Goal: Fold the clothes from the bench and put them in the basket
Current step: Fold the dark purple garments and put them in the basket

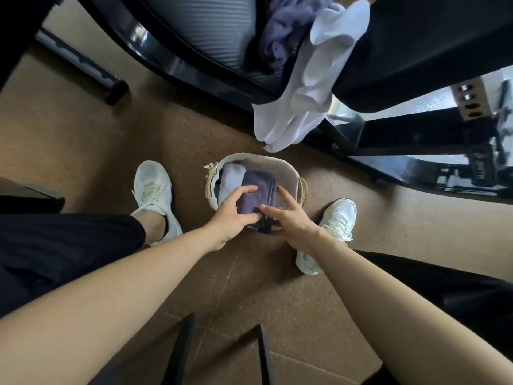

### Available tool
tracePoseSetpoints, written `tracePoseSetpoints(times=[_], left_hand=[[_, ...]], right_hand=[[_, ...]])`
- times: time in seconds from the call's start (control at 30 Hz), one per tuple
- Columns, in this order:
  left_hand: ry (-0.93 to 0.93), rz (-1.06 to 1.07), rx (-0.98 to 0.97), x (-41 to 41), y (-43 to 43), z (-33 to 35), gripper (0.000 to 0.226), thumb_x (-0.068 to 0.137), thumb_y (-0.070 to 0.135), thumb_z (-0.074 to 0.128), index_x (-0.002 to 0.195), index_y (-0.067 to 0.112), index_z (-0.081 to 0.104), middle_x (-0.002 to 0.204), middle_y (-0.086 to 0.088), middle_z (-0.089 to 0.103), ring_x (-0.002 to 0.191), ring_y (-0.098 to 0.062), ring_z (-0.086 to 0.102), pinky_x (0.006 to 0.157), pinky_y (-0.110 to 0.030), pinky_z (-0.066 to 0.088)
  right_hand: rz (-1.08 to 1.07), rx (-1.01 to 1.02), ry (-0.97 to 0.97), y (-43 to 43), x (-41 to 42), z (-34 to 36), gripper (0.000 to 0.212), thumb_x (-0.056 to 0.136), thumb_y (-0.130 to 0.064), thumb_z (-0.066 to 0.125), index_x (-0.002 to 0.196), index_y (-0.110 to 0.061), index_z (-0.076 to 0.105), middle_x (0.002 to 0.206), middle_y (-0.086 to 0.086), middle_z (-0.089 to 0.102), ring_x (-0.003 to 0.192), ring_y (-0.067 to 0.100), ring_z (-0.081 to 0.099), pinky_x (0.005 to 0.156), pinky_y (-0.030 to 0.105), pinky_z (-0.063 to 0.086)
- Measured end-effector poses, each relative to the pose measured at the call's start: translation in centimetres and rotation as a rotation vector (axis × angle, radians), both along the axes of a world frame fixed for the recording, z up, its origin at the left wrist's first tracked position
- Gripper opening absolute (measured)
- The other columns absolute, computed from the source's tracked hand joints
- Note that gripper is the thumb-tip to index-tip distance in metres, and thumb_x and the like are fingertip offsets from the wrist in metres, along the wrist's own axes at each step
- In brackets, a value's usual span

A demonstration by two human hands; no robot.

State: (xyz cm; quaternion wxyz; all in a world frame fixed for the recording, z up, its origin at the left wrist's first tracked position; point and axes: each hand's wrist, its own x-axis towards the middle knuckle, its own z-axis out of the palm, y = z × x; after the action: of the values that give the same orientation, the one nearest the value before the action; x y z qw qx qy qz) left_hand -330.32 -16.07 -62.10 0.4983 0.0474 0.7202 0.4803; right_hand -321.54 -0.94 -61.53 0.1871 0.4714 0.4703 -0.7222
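Observation:
A small woven basket (277, 165) with a pale lining stands on the floor between my feet. Inside it lies a folded white garment (230, 179) at the left and a folded dark purple garment (256, 190) on top. My left hand (234, 211) grips the purple garment's near left edge, thumb underneath and fingers over it. My right hand (291, 218) touches its near right edge with fingers spread. On the black bench (416, 51) above, a white garment (308, 87) hangs over the edge and a crumpled purple garment (286, 34) lies behind it.
Brown cork-like floor all around. My white sneakers (154, 190) (337, 220) flank the basket. A dark metal frame (416, 140) runs at right, a black bar with a foot (83, 68) at upper left, and two dark legs (183, 351) near the bottom.

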Motion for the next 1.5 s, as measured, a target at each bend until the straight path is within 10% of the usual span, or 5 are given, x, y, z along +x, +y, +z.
tracePoseSetpoints(times=[0.33, 0.7, 0.97, 1.13, 1.5], left_hand=[[0.087, -0.207, -0.11, -3.2, 2.2, -9.2, 0.068, 0.099, 0.019, 0.064, 0.154, 0.042, 0.032, 0.166, 0.004, 0.026, 0.147, -0.021, 0.034, 0.111, -0.035, 0.038], [0.783, -0.989, -0.39, -6.8, 2.1, -16.2, 0.067, 0.098, 0.043, 0.057, 0.157, 0.039, 0.027, 0.169, 0.001, 0.015, 0.151, -0.029, 0.019, 0.114, -0.054, 0.032], [0.841, -1.142, -0.471, -6.0, 1.8, -17.3, 0.065, 0.096, 0.057, 0.051, 0.155, 0.047, 0.026, 0.17, -0.004, -0.01, 0.153, -0.037, 0.004, 0.114, -0.054, 0.031], [0.797, -1.129, -0.492, -5.6, 2.2, -17.3, 0.065, 0.098, 0.054, 0.049, 0.156, 0.048, 0.021, 0.169, -0.002, -0.015, 0.153, -0.037, -0.004, 0.119, -0.055, 0.023], [0.635, -1.05, -0.502, -4.6, 1.3, -15.3, 0.063, 0.099, 0.031, 0.055, 0.156, 0.039, 0.03, 0.17, -0.002, -0.013, 0.157, -0.03, -0.013, 0.122, -0.053, 0.022]], right_hand=[[-0.045, 0.315, 0.026, 1.9, -3.0, -11.2, 0.056, 0.089, -0.007, 0.074, 0.135, -0.033, 0.053, 0.13, 0.007, 0.066, 0.115, 0.025, 0.067, 0.092, 0.049, 0.06], [0.184, 0.611, -0.01, 1.6, -3.8, -20.6, 0.055, 0.088, -0.007, 0.071, 0.138, -0.02, 0.052, 0.133, 0.0, 0.063, 0.126, 0.019, 0.058, 0.109, 0.048, 0.049], [0.439, 0.8, -0.034, 1.9, -3.8, -19.3, 0.07, 0.088, -0.012, 0.071, 0.149, -0.021, 0.039, 0.141, 0.006, 0.056, 0.13, 0.025, 0.055, 0.107, 0.04, 0.047], [0.979, 1.364, 0.188, 3.7, -3.1, -18.6, 0.099, 0.081, -0.042, 0.076, 0.161, -0.026, 0.021, 0.164, 0.013, 0.026, 0.144, 0.037, 0.035, 0.114, 0.05, 0.039], [1.322, 1.228, -0.075, 3.0, -4.2, -20.5, 0.113, 0.079, -0.062, 0.073, 0.163, -0.028, 0.006, 0.17, 0.006, 0.015, 0.137, 0.032, 0.043, 0.11, 0.046, 0.037]])
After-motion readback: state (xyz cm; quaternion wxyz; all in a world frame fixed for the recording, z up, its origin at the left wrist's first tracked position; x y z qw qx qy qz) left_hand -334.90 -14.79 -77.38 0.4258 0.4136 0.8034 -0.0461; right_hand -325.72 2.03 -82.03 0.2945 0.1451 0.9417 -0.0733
